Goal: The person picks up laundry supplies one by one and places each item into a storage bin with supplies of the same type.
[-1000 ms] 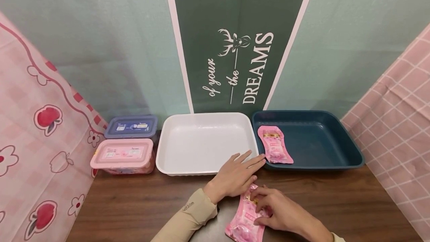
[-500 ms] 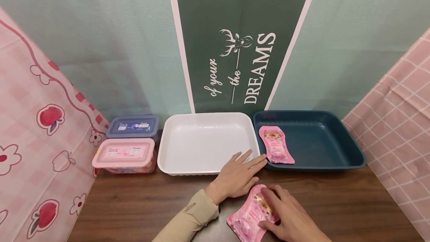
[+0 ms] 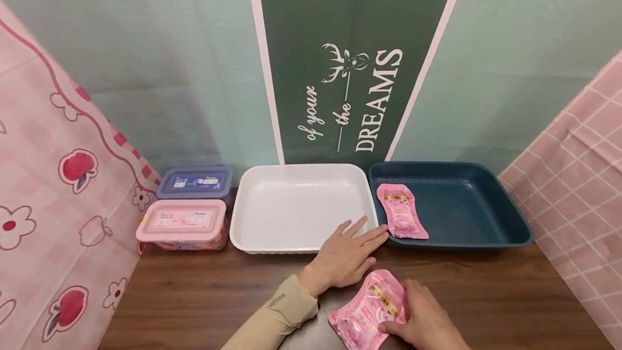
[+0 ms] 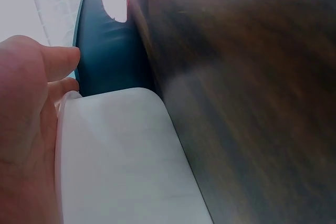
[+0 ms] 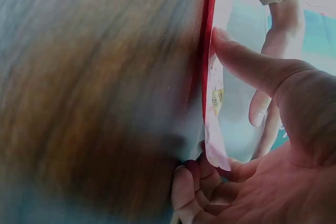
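Note:
My right hand (image 3: pixel 427 315) grips the right edge of a glossy pink pouch (image 3: pixel 364 307) with a gold band, low over the near part of the table. In the right wrist view, the thumb lies along one face of the pouch (image 5: pixel 212 124) and the other fingers curl at its edge. My left hand (image 3: pixel 342 255) rests with spread fingers on the front right corner of a white tray (image 3: pixel 291 215). A similar pink pouch (image 3: pixel 402 212) lies at the left end of a dark blue tray (image 3: pixel 466 217). The left wrist view shows the left hand (image 4: pixel 23 114) beside the white tray's wall.
Left of the white tray stand a pink-lidded box (image 3: pixel 184 223) and, behind it, a blue-lidded box (image 3: pixel 196 181). Both trays stand side by side against a green cloth backdrop (image 3: pixel 218 69). Pink patterned cloths hang at both sides of the wooden table (image 3: pixel 491 296).
My right hand has shifted from over the pouch to its right edge and now grips it there. The pouch has turned, its top swinging right. The left hand stays on the tray.

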